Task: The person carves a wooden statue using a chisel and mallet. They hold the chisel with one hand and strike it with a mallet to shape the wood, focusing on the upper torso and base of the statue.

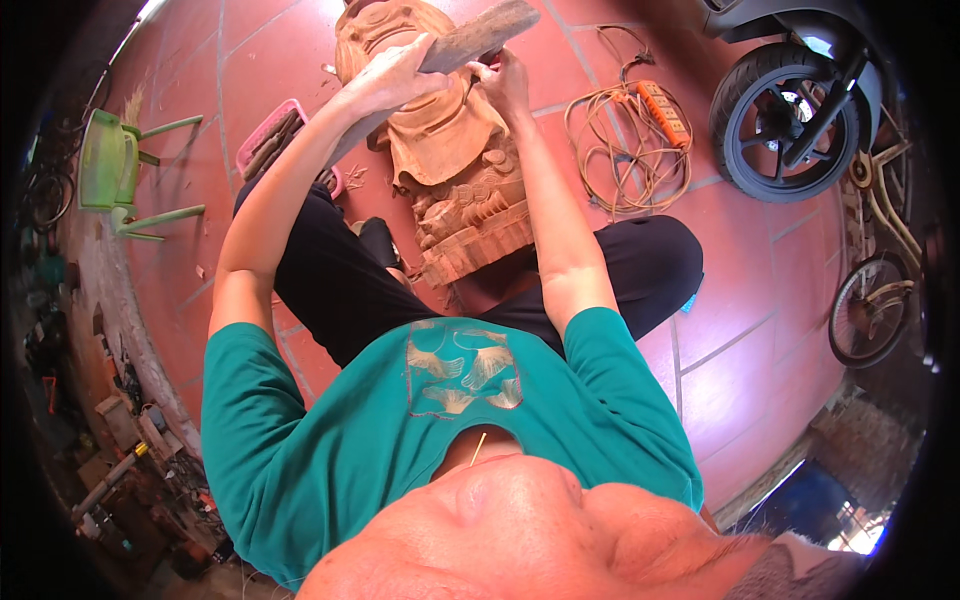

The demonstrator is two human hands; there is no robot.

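Red floor tiles point(760, 360) carry a wooden carving point(455, 150) between the person's legs, so both arms reach it. Left hand point(395, 75) grips a wooden mallet point(475, 35) raised above; right hand point(505, 85) is clenched on the carving's top, maybe around a small tool I cannot see

Just right of the hands a coiled cable point(625, 150) lies on the red tiled floor point(760, 330) with an orange power strip point(665, 110) on it, and farther right stand a scooter wheel point(785, 120) and a small bicycle point(880, 280). Left of the hands sits a pink tray point(265, 140), and well beyond it a green plastic chair point(120, 170) lies tipped over.
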